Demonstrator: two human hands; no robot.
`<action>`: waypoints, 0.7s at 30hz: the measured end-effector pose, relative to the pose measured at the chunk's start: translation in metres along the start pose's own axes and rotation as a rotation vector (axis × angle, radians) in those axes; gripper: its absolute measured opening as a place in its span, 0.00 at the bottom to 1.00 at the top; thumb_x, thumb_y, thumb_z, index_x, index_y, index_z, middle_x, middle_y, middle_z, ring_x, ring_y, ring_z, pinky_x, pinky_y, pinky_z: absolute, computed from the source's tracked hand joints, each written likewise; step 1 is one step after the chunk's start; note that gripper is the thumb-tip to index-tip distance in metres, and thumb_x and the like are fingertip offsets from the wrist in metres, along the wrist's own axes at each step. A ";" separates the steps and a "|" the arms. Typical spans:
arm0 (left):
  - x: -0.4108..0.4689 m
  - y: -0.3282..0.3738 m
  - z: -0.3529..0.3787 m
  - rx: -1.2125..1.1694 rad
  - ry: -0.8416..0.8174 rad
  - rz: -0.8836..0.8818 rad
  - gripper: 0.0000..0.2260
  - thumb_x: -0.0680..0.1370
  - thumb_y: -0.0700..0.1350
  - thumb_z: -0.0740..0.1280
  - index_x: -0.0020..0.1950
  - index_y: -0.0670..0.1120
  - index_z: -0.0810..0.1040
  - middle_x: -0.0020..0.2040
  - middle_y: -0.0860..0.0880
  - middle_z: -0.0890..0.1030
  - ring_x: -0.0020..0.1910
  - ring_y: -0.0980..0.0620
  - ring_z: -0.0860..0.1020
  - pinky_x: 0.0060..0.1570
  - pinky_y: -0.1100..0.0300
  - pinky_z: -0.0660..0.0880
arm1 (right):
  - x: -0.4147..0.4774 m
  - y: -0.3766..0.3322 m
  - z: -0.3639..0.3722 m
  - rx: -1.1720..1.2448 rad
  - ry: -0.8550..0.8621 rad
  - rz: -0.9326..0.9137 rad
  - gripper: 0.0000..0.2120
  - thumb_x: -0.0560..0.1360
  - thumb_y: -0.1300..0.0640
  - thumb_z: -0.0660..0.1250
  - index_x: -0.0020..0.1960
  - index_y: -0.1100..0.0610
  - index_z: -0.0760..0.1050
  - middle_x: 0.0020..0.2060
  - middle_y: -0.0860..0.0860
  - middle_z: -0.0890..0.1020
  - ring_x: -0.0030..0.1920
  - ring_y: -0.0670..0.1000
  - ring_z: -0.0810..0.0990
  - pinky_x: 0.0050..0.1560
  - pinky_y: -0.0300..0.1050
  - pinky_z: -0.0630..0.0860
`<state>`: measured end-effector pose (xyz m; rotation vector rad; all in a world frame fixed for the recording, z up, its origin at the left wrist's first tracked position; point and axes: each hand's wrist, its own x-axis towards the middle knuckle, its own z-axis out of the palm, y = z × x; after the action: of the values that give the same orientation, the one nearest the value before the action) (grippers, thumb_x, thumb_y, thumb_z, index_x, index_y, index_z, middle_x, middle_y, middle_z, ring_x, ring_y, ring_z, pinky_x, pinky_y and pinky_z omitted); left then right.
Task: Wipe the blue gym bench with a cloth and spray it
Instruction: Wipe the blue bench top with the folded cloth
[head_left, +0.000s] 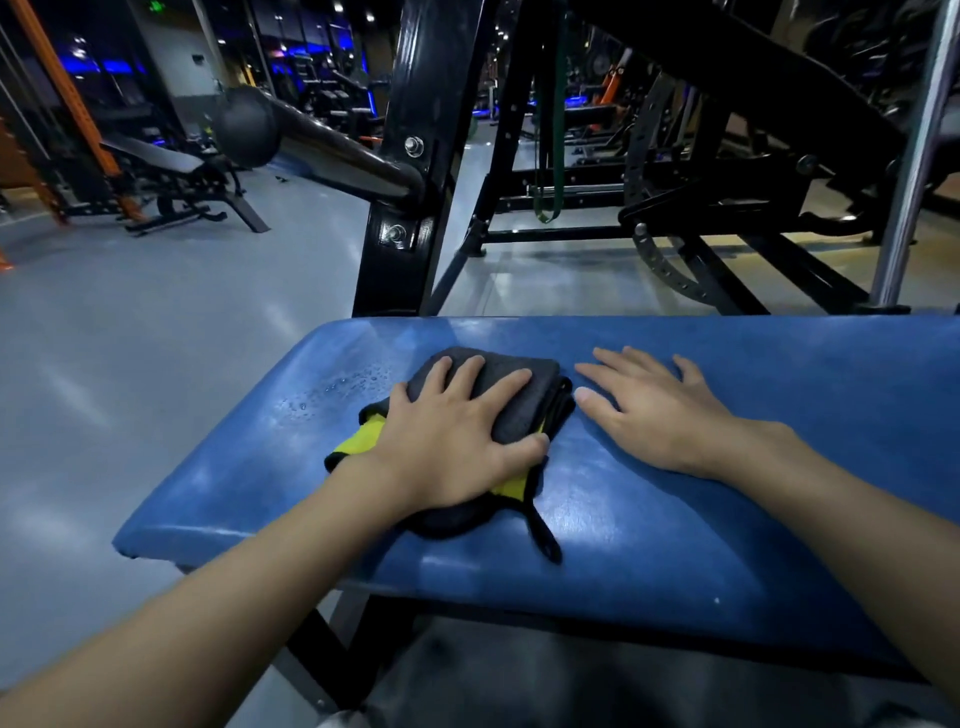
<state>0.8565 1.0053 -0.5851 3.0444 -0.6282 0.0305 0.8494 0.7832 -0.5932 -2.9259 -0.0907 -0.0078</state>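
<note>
Folded cloth (493, 384) is pressed under flat left hand (447, 441) — right hand (654, 415) spread on blue bench (779, 467). Centre-left droplets (337, 389) are unwiped

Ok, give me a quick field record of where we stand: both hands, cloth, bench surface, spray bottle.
left hand: fingers spread on the cloth, pressing it onto the bench
right hand: flat on bare pad right of the cloth, holding nothing
cloth: folded, dark grey with a yellow side
bench: blue pad, sheen in patches
droplets: on the pad just left of the cloth, unwiped
spray bottle: not in view
</note>
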 end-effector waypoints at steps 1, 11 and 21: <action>0.014 -0.002 0.000 0.000 -0.006 -0.002 0.40 0.66 0.77 0.43 0.78 0.68 0.48 0.82 0.52 0.52 0.80 0.46 0.48 0.73 0.36 0.53 | 0.001 0.000 0.001 -0.022 -0.009 0.003 0.28 0.81 0.36 0.45 0.79 0.43 0.55 0.80 0.43 0.53 0.79 0.48 0.46 0.76 0.63 0.42; 0.145 -0.013 -0.001 -0.049 -0.023 -0.093 0.33 0.74 0.74 0.51 0.78 0.68 0.51 0.81 0.50 0.56 0.79 0.42 0.52 0.70 0.31 0.52 | 0.004 0.002 0.005 -0.027 0.010 0.000 0.28 0.80 0.35 0.45 0.78 0.40 0.53 0.80 0.41 0.51 0.79 0.46 0.44 0.76 0.62 0.41; 0.079 -0.011 0.001 0.021 0.008 -0.039 0.31 0.77 0.71 0.48 0.80 0.65 0.49 0.81 0.48 0.54 0.79 0.44 0.51 0.72 0.35 0.54 | 0.001 0.000 0.001 0.003 0.024 0.008 0.27 0.81 0.36 0.46 0.78 0.40 0.55 0.79 0.41 0.53 0.79 0.45 0.46 0.76 0.59 0.41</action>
<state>0.9338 0.9837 -0.5842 3.0744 -0.5713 0.0481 0.8507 0.7831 -0.5947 -2.9222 -0.0745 -0.0413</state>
